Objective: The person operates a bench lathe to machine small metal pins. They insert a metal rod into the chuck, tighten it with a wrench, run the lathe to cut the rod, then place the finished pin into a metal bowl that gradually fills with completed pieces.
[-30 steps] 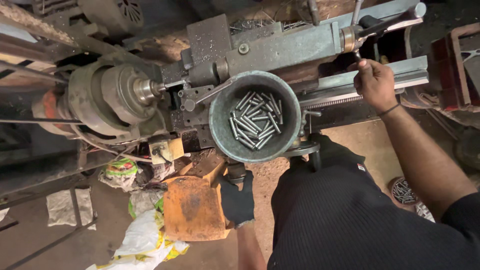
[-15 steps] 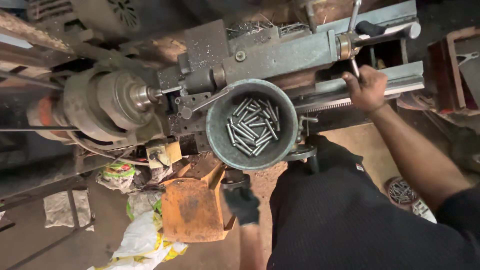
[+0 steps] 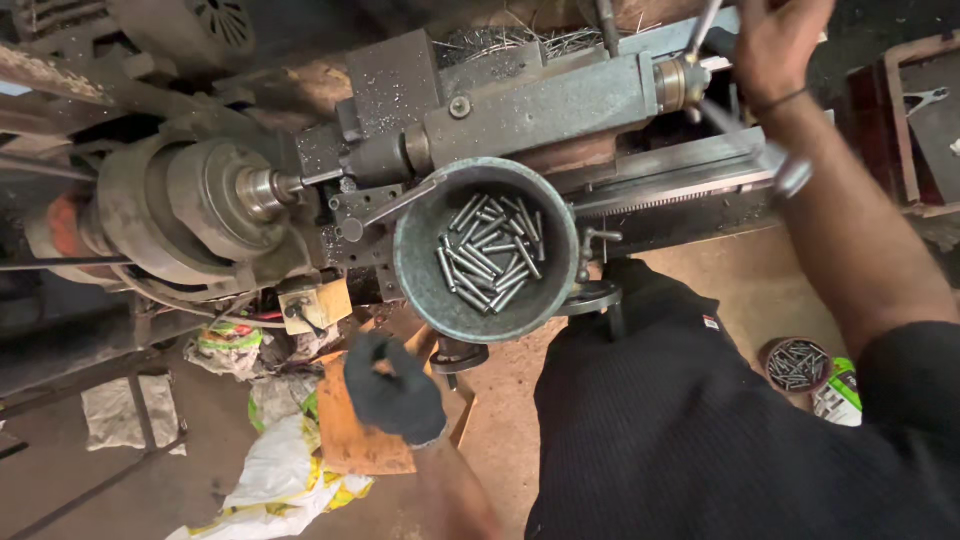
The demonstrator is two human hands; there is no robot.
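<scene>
Far left: lathe chuck, worn grey metal, spindle axis running left to right across the view. A short stub pokes from its face toward the right.

Below it, lower left: crumpled white and yellow bags on the floor, with an orange wooden board lying over them.

Left hand, in a dark glove, hangs low over the orange board, below the machine. Fingers curled loosely inward; nothing seen in them, though whether they are fully closed cannot be told.

Centre: round metal bowl sits on the lathe carriage, just below the grey tool block. Inside it lies a heap of small metal pins, most with their long axes running diagonally, upper right to lower left.

Right: right hand, bare, raised at the top edge, fingers wrapped around a thin metal lever handle on the lathe's right end. The handle slants up to the right.

Far right, low: a small round tin of more pins on the floor.
</scene>
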